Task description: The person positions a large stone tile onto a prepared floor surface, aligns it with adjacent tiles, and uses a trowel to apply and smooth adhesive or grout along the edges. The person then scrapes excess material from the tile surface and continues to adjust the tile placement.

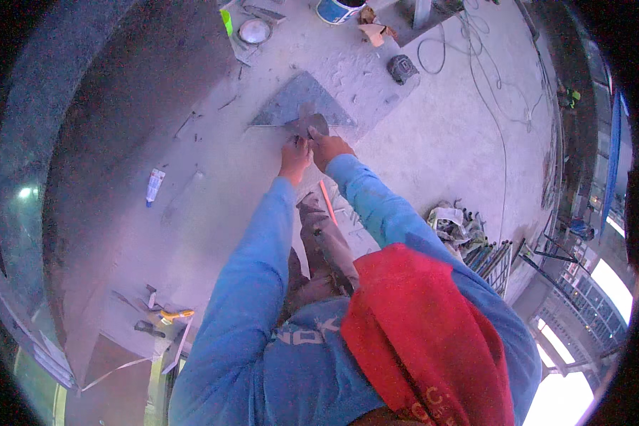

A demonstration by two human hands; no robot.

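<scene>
Both my hands meet in front of me, over the near edge of a dark grey triangular slab (291,99) lying on the dusty floor. A small dark flat piece (318,123) with a rounded end is gripped in my right hand (330,149), the thumb pressed on its face. My left hand (295,157) is closed close beside the right, just below the piece. What its fingers hold is too small to make out. An orange strip (327,201) lies beneath my forearms, near my trouser leg.
A black blocky object (402,69) sits right of the slab. Beyond stand a bucket (339,10) and a round container (254,31). A white tube (155,186) lies left; a yellow-handled tool (176,315) lies lower left. Cables (500,135) trail at right, above a cluttered pile (454,224).
</scene>
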